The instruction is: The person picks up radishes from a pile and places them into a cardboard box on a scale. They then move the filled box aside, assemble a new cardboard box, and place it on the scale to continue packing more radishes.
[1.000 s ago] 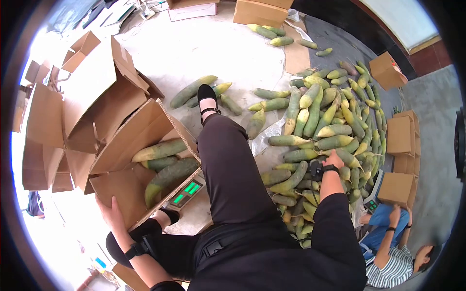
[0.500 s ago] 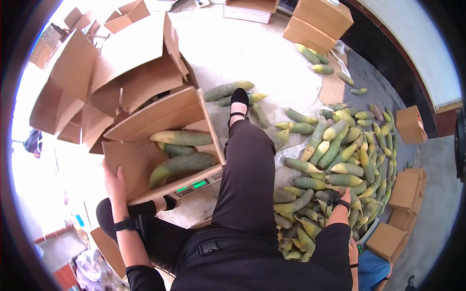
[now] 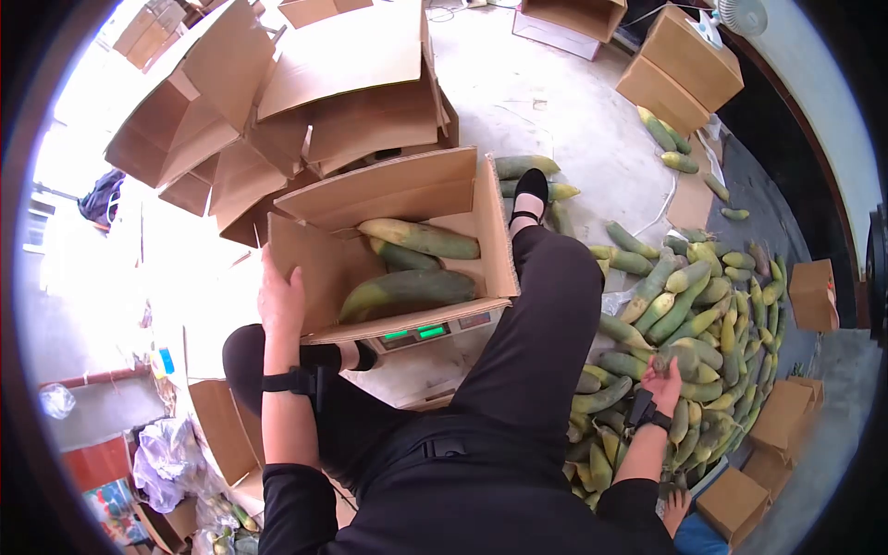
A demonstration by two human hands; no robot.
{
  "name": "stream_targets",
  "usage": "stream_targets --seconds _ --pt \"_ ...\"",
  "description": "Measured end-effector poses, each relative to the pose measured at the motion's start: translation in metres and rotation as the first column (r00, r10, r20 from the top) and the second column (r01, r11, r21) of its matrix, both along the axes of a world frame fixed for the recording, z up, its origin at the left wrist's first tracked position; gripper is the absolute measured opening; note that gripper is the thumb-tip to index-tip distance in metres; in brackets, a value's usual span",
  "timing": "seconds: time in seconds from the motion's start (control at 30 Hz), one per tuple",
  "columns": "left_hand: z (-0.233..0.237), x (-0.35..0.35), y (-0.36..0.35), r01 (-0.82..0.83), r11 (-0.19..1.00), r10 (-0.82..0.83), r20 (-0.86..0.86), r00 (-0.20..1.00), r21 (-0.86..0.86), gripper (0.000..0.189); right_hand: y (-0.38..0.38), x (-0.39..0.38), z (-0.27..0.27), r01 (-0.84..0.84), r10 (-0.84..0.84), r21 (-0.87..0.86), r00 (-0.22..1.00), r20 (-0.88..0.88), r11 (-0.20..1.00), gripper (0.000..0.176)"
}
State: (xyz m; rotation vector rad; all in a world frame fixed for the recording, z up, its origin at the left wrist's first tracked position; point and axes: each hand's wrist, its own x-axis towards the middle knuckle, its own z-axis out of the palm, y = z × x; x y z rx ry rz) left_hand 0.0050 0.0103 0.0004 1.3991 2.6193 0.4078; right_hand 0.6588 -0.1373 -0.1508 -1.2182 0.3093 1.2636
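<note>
An open cardboard box (image 3: 388,185) stands on a scale (image 3: 416,333) with lit green displays. Three large green radishes lie in it, a plump one (image 3: 407,294) in front and a paler one (image 3: 421,238) behind. My left hand (image 3: 280,294) grips the box's left wall, thumb on the inner side. To the right, my right hand (image 3: 661,387) is at the radish pile, its fingers closed round the near end of a green radish (image 3: 683,361). Part of that radish is hidden by the fingers and its neighbours.
The radish pile (image 3: 731,305) covers the floor to my right. More open boxes (image 3: 342,74) stand beyond the box. Stacked cartons (image 3: 680,69) and a small fan (image 3: 740,17) are at the far right. A co-worker's hand (image 3: 675,507) shows at lower right. Plastic bags (image 3: 171,462) lie at lower left.
The view has swung left, so everything sits further right. My right hand has closed on a radish at the pile. My left hand stays on the box wall; the radishes inside have not moved.
</note>
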Motion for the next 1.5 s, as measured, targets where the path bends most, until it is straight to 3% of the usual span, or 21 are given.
stream_targets --seconds 0.03,0.07,0.2,0.4,0.5,0.63,0.67,0.7,0.8,0.87,0.97,1.1,1.23,1.3,1.43,1.5 --pt "-0.001 -0.001 -0.001 0.009 1.0 -0.009 -0.013 1.0 0.007 0.064 0.013 -0.012 0.019 -0.116 0.115 0.053 0.993 0.031 0.992 0.036" --pt "0.0 -0.002 -0.001 0.006 1.0 -0.006 -0.014 1.0 0.011 0.064 0.028 -0.024 0.035 -0.12 0.118 0.057 0.993 0.031 0.991 0.036" --pt "0.007 0.003 0.0 0.018 1.0 -0.018 0.016 1.0 -0.012 0.064 0.084 -0.077 0.116 -0.462 0.382 0.09 0.815 0.436 0.882 0.032" --pt "0.003 0.0 -0.002 0.048 0.997 -0.049 0.013 0.999 0.055 0.061 0.155 -0.169 0.231 -0.699 0.441 0.108 0.555 0.705 0.707 0.047" --pt "-0.005 -0.005 -0.003 0.063 0.992 -0.068 0.043 0.997 0.113 0.059 0.178 -0.21 0.258 -0.858 0.542 0.092 0.398 0.741 0.505 0.043" --pt "-0.011 -0.009 -0.002 0.094 0.988 -0.094 -0.007 0.996 0.122 0.063 0.205 -0.28 0.241 -0.955 0.645 0.074 0.251 0.722 0.288 0.039" --pt "-0.013 -0.012 -0.002 0.11 0.987 -0.11 -0.002 0.994 0.119 0.063 0.206 -0.302 0.232 -0.955 0.666 0.108 0.272 0.695 0.277 0.04" --pt "-0.029 -0.027 -0.001 0.144 0.981 -0.138 -0.055 0.989 0.131 0.065 0.209 -0.322 0.215 -0.969 0.685 0.086 0.226 0.693 0.232 0.036" --pt "-0.019 -0.018 0.0 0.099 0.994 -0.096 -0.056 0.994 0.054 0.066 0.21 -0.373 0.182 -0.986 0.711 -0.082 0.046 0.702 0.145 0.042" --pt "-0.017 -0.015 0.001 0.099 0.994 -0.097 -0.058 0.994 0.042 0.065 0.206 -0.403 0.145 -0.941 0.413 -0.217 -0.096 0.906 0.258 0.046" --pt "-0.016 -0.015 0.001 0.096 0.995 -0.094 -0.063 0.994 0.025 0.065 0.196 -0.411 0.146 -0.921 0.48 -0.364 -0.259 0.838 0.137 0.043" --pt "-0.015 -0.013 0.003 0.074 0.997 -0.074 -0.079 0.994 -0.005 0.065 0.187 -0.407 0.143 -0.905 0.465 -0.424 -0.358 0.81 0.041 0.04" --pt "-0.021 -0.017 0.002 0.105 0.994 -0.101 -0.093 0.991 0.036 0.065 0.186 -0.409 0.134 -0.932 0.418 -0.36 -0.311 0.854 0.043 0.037" --pt "-0.015 -0.012 0.002 0.088 0.996 -0.086 -0.106 0.991 0.013 0.064 0.185 -0.412 0.129 -0.972 0.339 -0.193 -0.139 0.931 0.131 0.036" --pt "-0.018 -0.017 0.0 0.119 0.992 -0.114 -0.11 0.987 0.035 0.064 0.188 -0.408 0.127 -0.985 0.261 -0.074 -0.031 0.965 0.155 0.031" --pt "-0.016 -0.013 0.001 0.106 0.994 -0.103 -0.101 0.989 0.018 0.064 0.193 -0.386 0.152 -0.987 0.318 0.087 0.126 0.94 0.132 0.027"
